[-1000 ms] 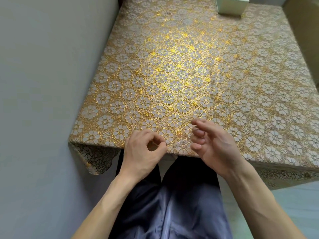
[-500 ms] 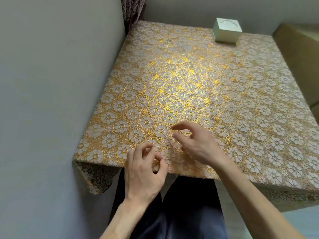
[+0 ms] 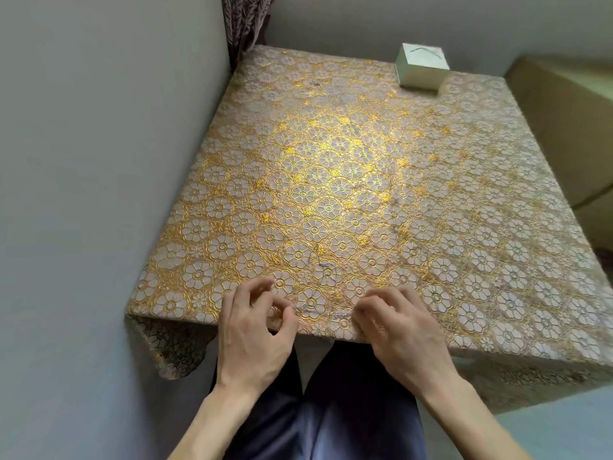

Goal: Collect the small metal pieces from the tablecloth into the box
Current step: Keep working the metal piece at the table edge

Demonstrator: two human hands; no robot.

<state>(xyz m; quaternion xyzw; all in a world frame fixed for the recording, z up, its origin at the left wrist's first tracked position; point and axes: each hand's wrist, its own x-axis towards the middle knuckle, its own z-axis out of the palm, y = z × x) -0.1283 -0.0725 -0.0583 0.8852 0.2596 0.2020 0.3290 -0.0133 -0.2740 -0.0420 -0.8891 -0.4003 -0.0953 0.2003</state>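
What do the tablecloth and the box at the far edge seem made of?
The tablecloth looks like vinyl or plastic lace, flower-embossed with a metallic gold finish: it glares under the light and hangs stiffly at the corner. The box is likely cardboard, matte and pale, with crisp edges.

small metal pieces indiscernible, forearms (image 3: 212,423) cropped below
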